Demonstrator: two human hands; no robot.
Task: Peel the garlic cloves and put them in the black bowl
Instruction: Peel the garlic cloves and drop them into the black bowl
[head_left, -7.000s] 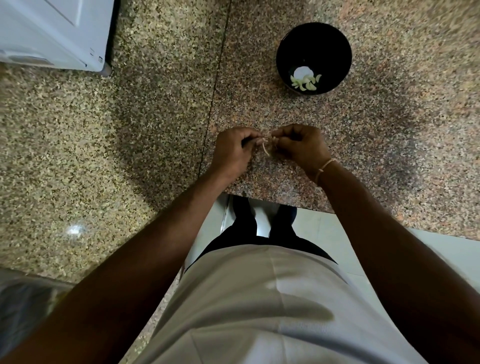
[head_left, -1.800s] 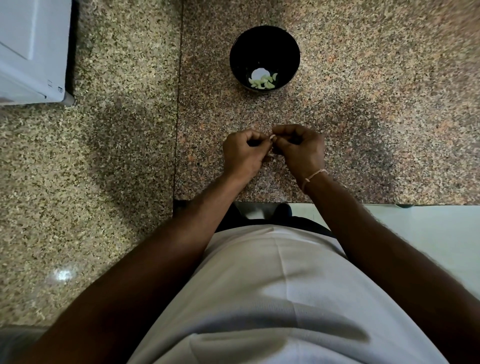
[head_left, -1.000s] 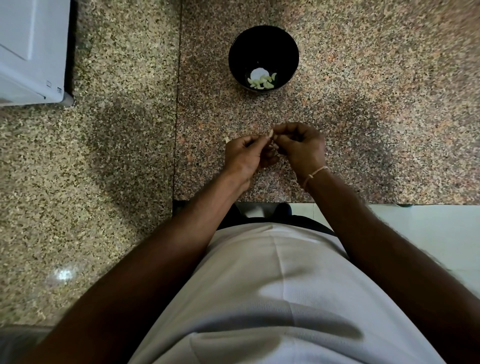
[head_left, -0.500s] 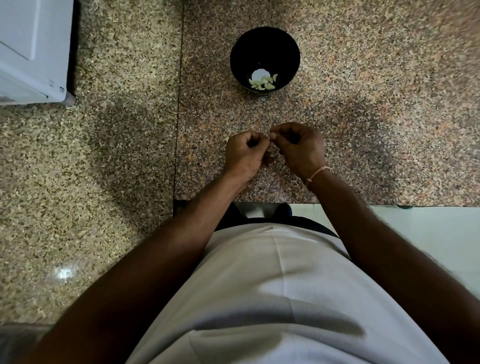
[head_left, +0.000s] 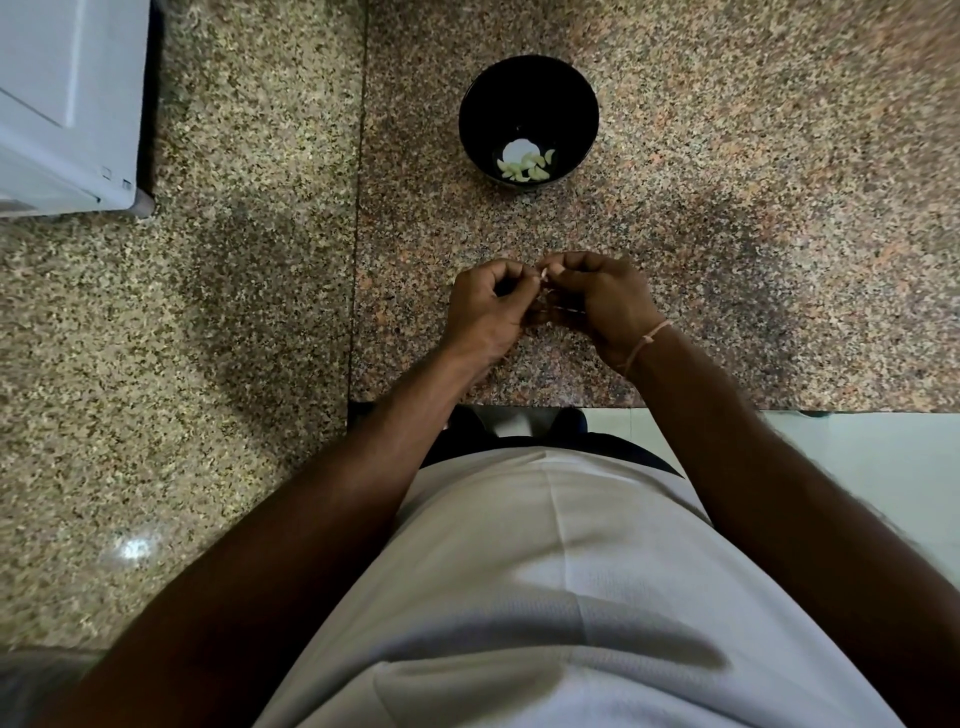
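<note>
Left hand (head_left: 488, 306) & right hand (head_left: 597, 296) curled, fingers apparently pinching together.

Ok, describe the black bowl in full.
The black bowl is round, deep and dark inside and out, standing upright on the speckled granite counter, beyond both hands, which do not touch it. At its bottom lie a few pale greenish peeled garlic cloves beside a white round patch whose nature I cannot tell. Its material is unclear.

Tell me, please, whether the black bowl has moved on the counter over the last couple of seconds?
No. The black bowl sits the same way just right of the counter seam, past both hands, as before.
</note>
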